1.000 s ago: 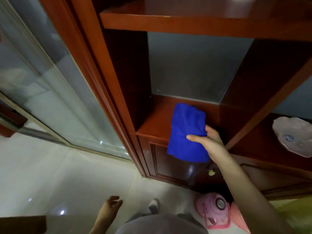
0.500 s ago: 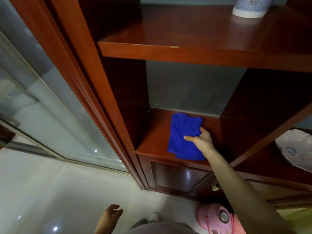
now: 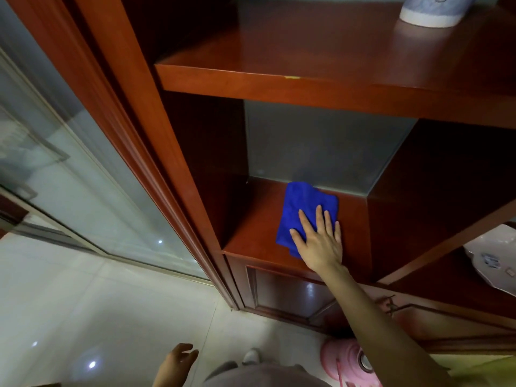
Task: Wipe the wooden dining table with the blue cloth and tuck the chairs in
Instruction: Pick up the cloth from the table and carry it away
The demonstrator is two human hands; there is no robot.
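Observation:
The blue cloth (image 3: 303, 213) lies folded on the lower shelf (image 3: 254, 236) of a red-brown wooden cabinet, its far edge near the grey back panel. My right hand (image 3: 319, 241) lies flat on the cloth's near part with straight, spread fingers pressing it onto the shelf. My left hand (image 3: 178, 361) hangs low at the bottom of the view over the floor, fingers loosely curled and holding nothing. Neither the dining table nor any chair is in view.
An upper shelf (image 3: 279, 85) juts out above the cloth and carries a pale vase base (image 3: 430, 12). A white patterned plate (image 3: 494, 258) sits in the compartment to the right. A glass sliding door (image 3: 69, 169) stands on the left. A pink object (image 3: 346, 361) rests on the tiled floor.
My right hand carried the cloth from in front of the cabinet onto the lower shelf, then went from pinching it to lying flat on it. The view has tilted upward.

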